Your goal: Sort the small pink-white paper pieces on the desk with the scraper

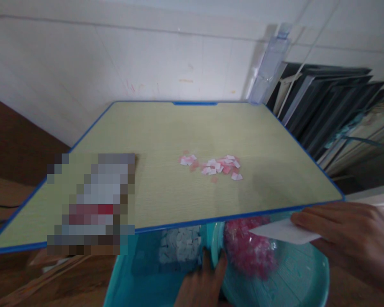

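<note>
My right hand (pixel 345 234), slightly blurred, pinches a folded sheet of white paper (pixel 284 231) over a round teal basin (pixel 307 273). In this basin lies a heap of pink pieces (pixel 252 251) with a shiny, clear plastic look about it. My left hand (pixel 205 281) has its fingers closed around the basin's left rim. Below and left of that hand, small white pieces (pixel 181 245) lie in a larger teal tub (pixel 141 285). Several small pink and white paper slips (pixel 219 165) are scattered on the table (pixel 166 128) beyond both hands.
A pixelated, phone-like object (pixel 99 196) lies at the table's left. A clear plastic bottle (pixel 270 64) stands by the white wall behind the table. Dark flat panels (pixel 326 98) lean at the right. The table's blue front edge overhangs the tub and basin.
</note>
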### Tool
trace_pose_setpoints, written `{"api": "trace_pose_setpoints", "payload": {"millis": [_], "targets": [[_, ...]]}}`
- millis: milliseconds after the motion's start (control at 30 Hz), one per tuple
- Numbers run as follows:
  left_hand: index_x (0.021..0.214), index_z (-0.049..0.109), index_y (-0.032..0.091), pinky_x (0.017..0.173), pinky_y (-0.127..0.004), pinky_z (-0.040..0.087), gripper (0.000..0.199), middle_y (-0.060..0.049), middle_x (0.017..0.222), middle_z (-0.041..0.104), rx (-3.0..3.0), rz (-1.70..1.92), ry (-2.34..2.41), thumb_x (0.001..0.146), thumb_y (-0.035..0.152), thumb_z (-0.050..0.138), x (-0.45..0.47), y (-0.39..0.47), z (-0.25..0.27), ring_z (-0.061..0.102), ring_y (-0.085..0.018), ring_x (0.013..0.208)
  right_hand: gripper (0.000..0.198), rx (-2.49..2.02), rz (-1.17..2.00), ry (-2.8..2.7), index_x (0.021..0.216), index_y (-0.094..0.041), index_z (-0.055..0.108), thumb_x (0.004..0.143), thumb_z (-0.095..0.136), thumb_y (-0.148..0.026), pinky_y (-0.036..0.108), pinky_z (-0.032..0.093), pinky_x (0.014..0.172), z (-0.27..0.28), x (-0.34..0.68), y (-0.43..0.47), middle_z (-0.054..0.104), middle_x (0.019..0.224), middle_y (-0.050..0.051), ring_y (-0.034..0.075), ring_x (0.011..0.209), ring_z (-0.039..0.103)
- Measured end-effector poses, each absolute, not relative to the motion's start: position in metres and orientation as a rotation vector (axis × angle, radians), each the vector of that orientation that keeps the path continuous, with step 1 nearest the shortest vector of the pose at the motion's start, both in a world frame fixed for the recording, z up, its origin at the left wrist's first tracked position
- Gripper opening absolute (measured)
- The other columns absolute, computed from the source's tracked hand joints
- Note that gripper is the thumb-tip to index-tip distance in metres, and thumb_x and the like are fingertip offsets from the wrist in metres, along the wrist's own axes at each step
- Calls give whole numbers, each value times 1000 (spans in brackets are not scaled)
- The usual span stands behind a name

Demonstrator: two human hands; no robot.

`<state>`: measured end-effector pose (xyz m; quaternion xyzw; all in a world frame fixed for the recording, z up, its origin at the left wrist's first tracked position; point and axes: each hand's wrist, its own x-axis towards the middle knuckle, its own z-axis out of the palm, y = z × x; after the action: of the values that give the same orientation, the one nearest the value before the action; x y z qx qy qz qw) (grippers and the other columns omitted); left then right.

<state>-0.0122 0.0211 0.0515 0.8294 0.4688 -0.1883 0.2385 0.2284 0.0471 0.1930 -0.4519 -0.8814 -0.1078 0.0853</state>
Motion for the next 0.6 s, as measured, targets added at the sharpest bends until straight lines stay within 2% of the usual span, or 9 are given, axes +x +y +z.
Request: {"api": "trace_pose_setpoints", "payload": {"millis": [100, 200, 433, 600], "targets": [[136, 38, 28, 67, -38, 55, 80, -28, 132, 45, 2284, -496, 1312, 65, 41, 74, -12, 20, 53, 67, -29, 80, 40, -1337, -472, -2606, 62, -20, 60, 88, 30, -12, 28, 39, 37, 194, 225, 47, 69, 68, 6, 14, 43, 56], [136, 38, 28, 68, -37, 55, 82, -28, 131, 47, 2288, -491, 1321, 64, 40, 75, -12, 19, 54, 67, -28, 80, 39, -1346, -557, -2617, 66, -20, 62, 86, 30, -11, 29, 40, 35, 191, 221, 47, 68, 65, 6, 16, 42, 56], [135, 39, 27, 68, -37, 55, 83, -28, 131, 47, 2270, -491, 1327, 63, 42, 76, -11, 21, 58, 67, -29, 81, 37, -1252, -593, -2682, 77, -18, 61, 70, 32, 5, 27, 43, 41, 178, 210, 41, 68, 65, 2, 15, 47, 60], [135, 39, 28, 67, -38, 55, 83, -27, 131, 48, 2243, -489, 1317, 63, 42, 76, -11, 22, 61, 67, -29, 80, 30, -1253, -438, -2680, 78, -20, 57, 81, 32, -2, 27, 43, 44, 186, 214, 35, 65, 63, 0, 14, 48, 59]]}}
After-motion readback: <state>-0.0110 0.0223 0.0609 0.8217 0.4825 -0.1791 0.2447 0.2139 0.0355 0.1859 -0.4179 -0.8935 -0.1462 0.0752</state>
